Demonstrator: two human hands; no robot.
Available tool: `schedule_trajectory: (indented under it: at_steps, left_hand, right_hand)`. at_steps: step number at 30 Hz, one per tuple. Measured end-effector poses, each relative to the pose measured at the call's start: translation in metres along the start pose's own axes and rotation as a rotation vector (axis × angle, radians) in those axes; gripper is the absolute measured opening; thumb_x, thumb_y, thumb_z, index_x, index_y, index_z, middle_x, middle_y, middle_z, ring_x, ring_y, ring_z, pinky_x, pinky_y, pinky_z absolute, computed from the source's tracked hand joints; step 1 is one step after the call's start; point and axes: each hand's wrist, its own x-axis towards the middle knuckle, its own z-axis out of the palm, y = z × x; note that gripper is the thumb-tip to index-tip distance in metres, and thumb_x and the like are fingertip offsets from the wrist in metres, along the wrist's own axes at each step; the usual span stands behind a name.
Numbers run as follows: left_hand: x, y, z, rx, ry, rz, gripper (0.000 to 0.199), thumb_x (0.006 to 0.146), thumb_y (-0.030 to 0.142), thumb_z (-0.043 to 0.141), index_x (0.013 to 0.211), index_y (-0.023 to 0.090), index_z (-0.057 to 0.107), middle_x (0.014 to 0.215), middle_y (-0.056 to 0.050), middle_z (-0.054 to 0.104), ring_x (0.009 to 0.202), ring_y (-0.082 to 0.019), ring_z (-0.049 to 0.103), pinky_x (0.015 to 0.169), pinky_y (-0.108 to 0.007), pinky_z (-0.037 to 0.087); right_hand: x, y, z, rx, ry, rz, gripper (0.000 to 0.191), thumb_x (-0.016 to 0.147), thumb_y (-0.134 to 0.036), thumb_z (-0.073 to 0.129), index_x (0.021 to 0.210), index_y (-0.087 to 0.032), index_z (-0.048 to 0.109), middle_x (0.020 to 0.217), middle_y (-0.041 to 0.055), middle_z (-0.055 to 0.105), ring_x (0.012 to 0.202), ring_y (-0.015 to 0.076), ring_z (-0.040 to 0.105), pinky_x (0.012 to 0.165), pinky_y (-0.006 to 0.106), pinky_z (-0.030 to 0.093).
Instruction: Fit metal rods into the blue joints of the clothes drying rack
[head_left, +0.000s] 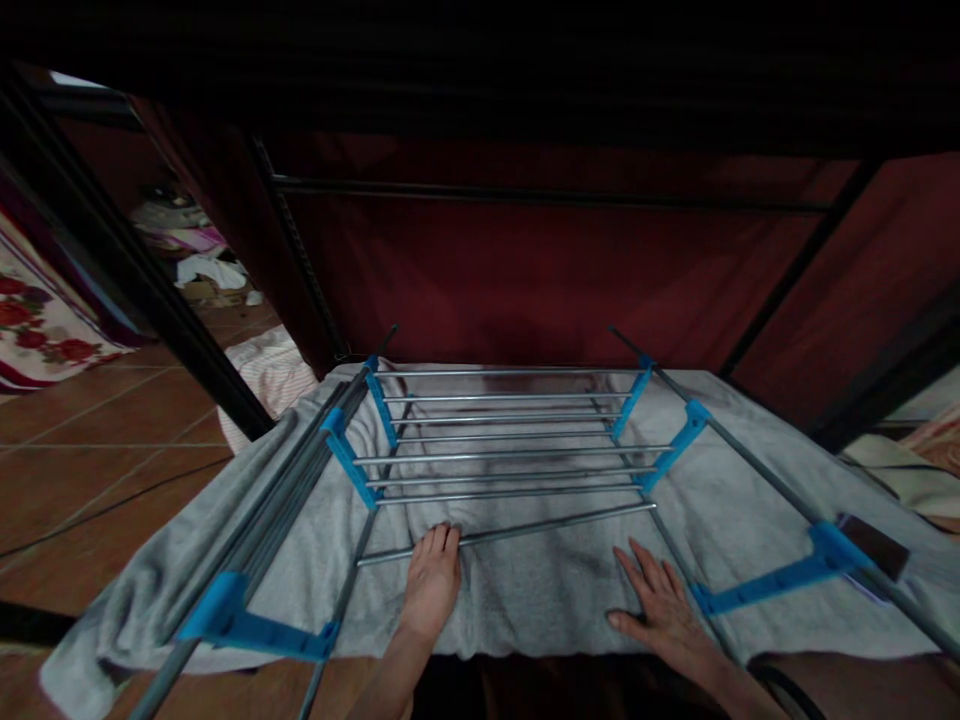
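Observation:
A drying rack frame of grey metal tubes with blue plastic brackets (352, 455) stands in front of me on a grey blanket. Several thin rods span its far half. My left hand (433, 582) is closed over a crossbar (555, 524) at the near end of these rods; the fingertips partly hide the bar. My right hand (664, 612) has its fingers spread over the blanket, near the right side tube and apart from the crossbar. Closest to it is the front right blue bracket (772, 585). The front left blue bracket (259, 632) lacks rods.
A bundle of loose metal rods (289, 485) lies along the left side. On the right, a phone (874, 548) rests on the grey blanket (517, 590) beside the side tube. Dark wooden beams and a red panel (517, 280) stand behind; tiled floor (142, 440) is at left.

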Motion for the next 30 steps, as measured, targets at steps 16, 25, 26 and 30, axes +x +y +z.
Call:
schedule_trajectory:
  at_steps: [16, 25, 26, 30]
  left_hand:
    - [-0.001, -0.002, 0.003, 0.035, -0.009, 0.004, 0.045, 0.092, 0.001, 0.038, 0.126, 0.015, 0.064, 0.122, -0.011, 0.061, 0.113, -0.024, 0.054, 0.099, -0.04, 0.043]
    - [0.004, 0.0, -0.005, 0.036, -0.024, 0.038, 0.045, 0.09, -0.001, 0.038, 0.123, 0.014, 0.066, 0.116, -0.011, 0.061, 0.107, -0.024, 0.054, 0.097, -0.041, 0.044]
    - [0.005, 0.0, -0.006, 0.037, -0.026, 0.036, 0.045, 0.091, 0.0, 0.038, 0.123, 0.014, 0.066, 0.116, -0.011, 0.06, 0.107, -0.025, 0.054, 0.097, -0.042, 0.044]
    - [0.005, 0.001, -0.008, 0.043, -0.067, 0.021, 0.046, 0.092, 0.0, 0.035, 0.124, 0.013, 0.066, 0.117, -0.012, 0.061, 0.108, -0.026, 0.054, 0.098, -0.043, 0.043]
  right_hand:
    - [0.013, -0.008, -0.035, 0.124, -0.28, 0.073, 0.105, 0.076, -0.076, 0.062, 0.162, -0.027, 0.025, 0.172, 0.0089, 0.01, 0.158, 0.0324, 0.006, 0.127, 0.049, 0.008]
    - [0.014, -0.008, -0.035, 0.103, -0.269, 0.086, 0.104, 0.076, -0.078, 0.061, 0.161, -0.031, 0.024, 0.171, 0.0093, 0.007, 0.157, 0.0315, 0.009, 0.126, 0.049, 0.01]
    - [0.013, -0.008, -0.035, 0.102, -0.266, 0.093, 0.104, 0.076, -0.078, 0.061, 0.161, -0.031, 0.024, 0.172, 0.009, 0.007, 0.157, 0.0318, 0.009, 0.126, 0.05, 0.01]
    - [0.011, -0.011, -0.034, 0.103, -0.229, 0.113, 0.102, 0.076, -0.078, 0.061, 0.16, -0.031, 0.026, 0.171, 0.0081, 0.011, 0.157, 0.0339, 0.009, 0.126, 0.053, 0.011]
